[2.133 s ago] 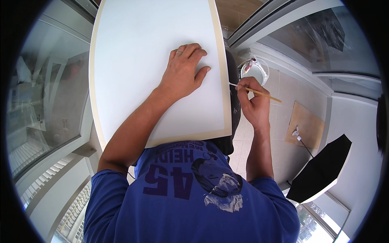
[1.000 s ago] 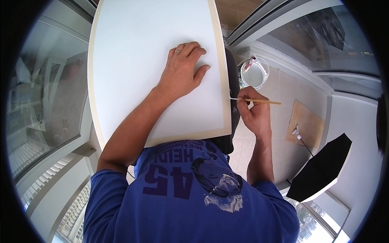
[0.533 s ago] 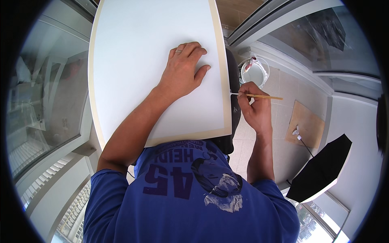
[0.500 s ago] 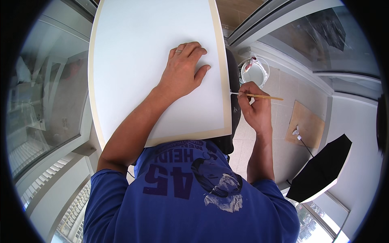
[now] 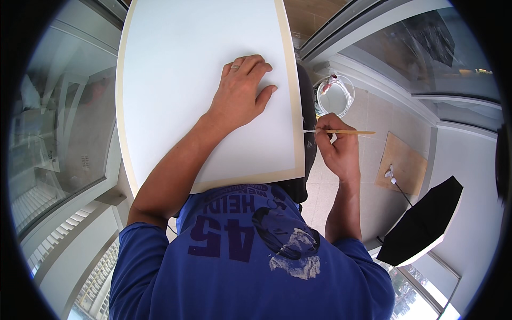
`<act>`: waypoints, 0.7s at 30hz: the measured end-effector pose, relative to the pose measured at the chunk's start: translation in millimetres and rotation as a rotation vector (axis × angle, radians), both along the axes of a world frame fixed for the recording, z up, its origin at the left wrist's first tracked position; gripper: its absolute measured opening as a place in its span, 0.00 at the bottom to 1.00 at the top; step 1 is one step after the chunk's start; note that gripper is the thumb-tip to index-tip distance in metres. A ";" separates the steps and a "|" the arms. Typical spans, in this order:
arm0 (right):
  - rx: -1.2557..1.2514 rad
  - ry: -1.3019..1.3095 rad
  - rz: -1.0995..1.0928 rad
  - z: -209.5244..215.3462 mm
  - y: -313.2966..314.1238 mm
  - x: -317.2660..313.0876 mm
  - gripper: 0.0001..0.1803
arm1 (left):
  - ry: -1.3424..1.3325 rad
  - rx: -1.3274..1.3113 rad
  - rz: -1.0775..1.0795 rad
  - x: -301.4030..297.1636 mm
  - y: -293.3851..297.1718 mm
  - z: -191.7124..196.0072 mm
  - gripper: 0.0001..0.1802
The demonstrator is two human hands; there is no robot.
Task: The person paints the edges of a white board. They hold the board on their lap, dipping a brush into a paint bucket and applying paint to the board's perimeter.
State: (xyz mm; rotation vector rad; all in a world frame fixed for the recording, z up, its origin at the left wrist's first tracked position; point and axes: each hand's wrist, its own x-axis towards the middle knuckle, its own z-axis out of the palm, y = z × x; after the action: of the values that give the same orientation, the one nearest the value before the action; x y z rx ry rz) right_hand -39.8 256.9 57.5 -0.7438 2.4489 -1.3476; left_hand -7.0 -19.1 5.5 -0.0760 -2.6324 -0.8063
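A large white panel [image 5: 181, 85] lies flat before me, with beige tape [image 5: 292, 101] along its borders. On its right half rests my left hand [image 5: 242, 93], palm down, with the fingers loosely bent and the thumb apart; it holds nothing. Beyond the panel's right edge, my right hand [image 5: 337, 144] pinches a thin paintbrush [image 5: 354, 132] with a light wooden handle. The brush's pale tip points left and meets or nearly meets the panel's right side edge; I cannot tell whether it touches.
A white bucket [image 5: 336, 96] with paint smears stands on the tiled floor to the right. Under the panel's right side shows a dark seat [image 5: 308, 106]. Farther right are a brown board [image 5: 402, 162] and a black umbrella-like light shade [image 5: 421, 224]. Glass panes [image 5: 69, 117] enclose the left.
My right hand has moved slightly toward me along the panel's right edge, carrying the paintbrush, which now lies more level. The left hand has stayed in place.
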 end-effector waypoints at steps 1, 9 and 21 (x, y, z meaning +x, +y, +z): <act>0.002 0.006 -0.003 -0.2 -0.7 -0.5 0.03 | -0.002 0.002 0.000 0.1 -0.2 0.0 0.21; -0.023 0.053 -0.044 -7.1 -11.5 -12.8 0.03 | 0.010 0.009 -0.007 0.1 -0.5 -0.4 0.21; -0.498 -0.122 -0.229 -41.5 -13.8 -25.9 0.18 | -0.013 0.008 -0.002 -1.1 -0.7 0.5 0.20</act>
State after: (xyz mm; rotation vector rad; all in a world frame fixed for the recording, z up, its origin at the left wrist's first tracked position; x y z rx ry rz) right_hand -65.7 243.1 16.0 -0.4648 2.1709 -2.0639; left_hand -8.2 -19.9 6.0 -0.0718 -2.6415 -0.8212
